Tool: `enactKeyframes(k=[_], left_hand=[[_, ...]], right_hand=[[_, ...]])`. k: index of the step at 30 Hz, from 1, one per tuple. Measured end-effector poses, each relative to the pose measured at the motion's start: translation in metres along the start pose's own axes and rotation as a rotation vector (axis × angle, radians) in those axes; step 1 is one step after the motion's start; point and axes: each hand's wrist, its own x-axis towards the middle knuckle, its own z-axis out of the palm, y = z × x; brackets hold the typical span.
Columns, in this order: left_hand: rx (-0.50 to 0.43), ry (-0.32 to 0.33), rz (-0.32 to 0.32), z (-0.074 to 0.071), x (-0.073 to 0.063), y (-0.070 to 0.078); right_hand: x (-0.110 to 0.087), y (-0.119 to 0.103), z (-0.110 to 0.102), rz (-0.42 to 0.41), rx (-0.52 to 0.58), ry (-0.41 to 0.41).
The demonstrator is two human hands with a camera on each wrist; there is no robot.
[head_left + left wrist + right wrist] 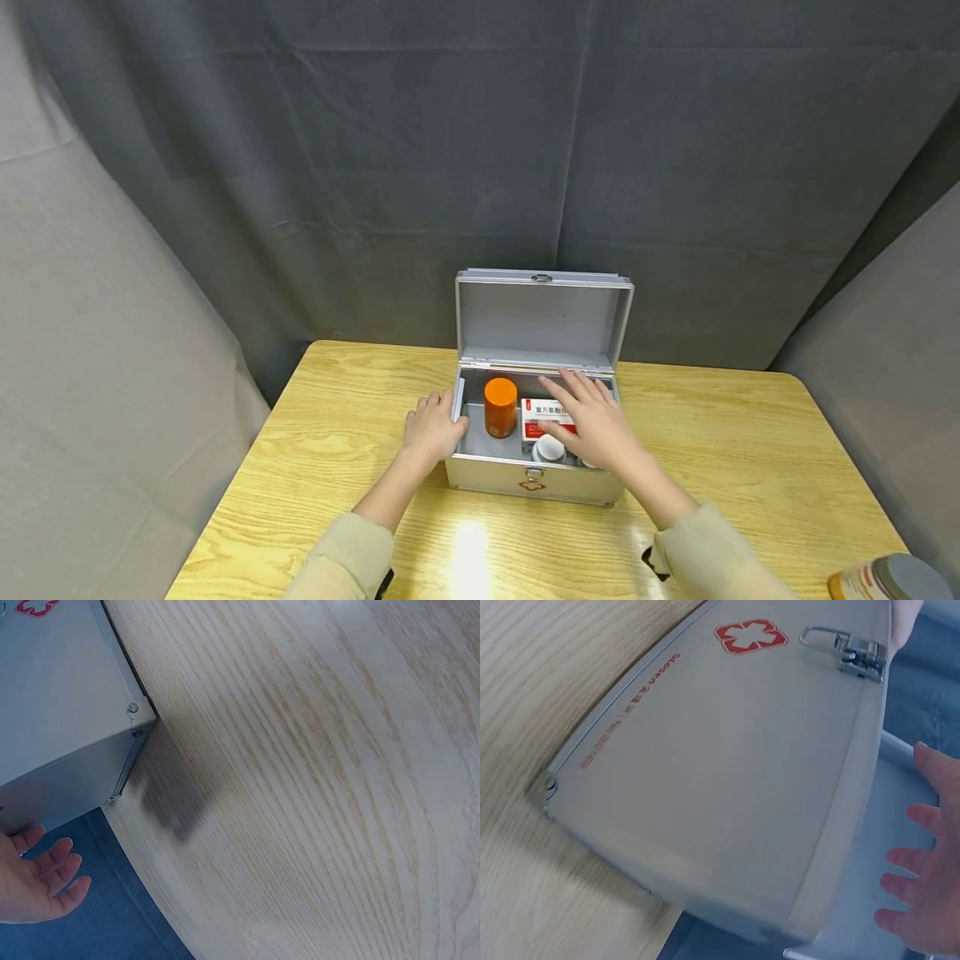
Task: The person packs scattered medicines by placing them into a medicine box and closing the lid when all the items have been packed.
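An aluminium medicine case stands on the table with its lid raised. Inside are an orange bottle, a red-and-white medicine box and a white-capped bottle; part of another white thing shows by the right wrist. My left hand rests at the case's left rim, thumb toward the inside, its fingers loosely bent outside the wall in the left wrist view. Above the right part of the case, my right hand spreads its fingers and holds nothing. It covers part of the medicine box.
A jar with a grey lid lies or stands at the table's near right corner, partly out of frame. The wooden table backs onto a dark grey curtain, with lighter cloth on both sides.
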Motion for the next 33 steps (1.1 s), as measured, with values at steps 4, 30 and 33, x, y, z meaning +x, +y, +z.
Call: enactKeyframes(k=[4, 30, 33], left_hand=[[-0.001, 0.003, -0.001, 0.001, 0.000, 0.000], [0.001, -0.010, -0.007, -0.001, -0.001, 0.002], [0.004, -0.010, -0.003, -0.001, -0.001, 0.002]], right_hand=[[-0.008, 0.009, -0.004, 0.025, 0.022, 0.039], [-0.070, 0.064, -0.031, 0.260, 0.042, 0.193], [-0.079, 0.070, -0.034, 0.297, 0.046, 0.205]])
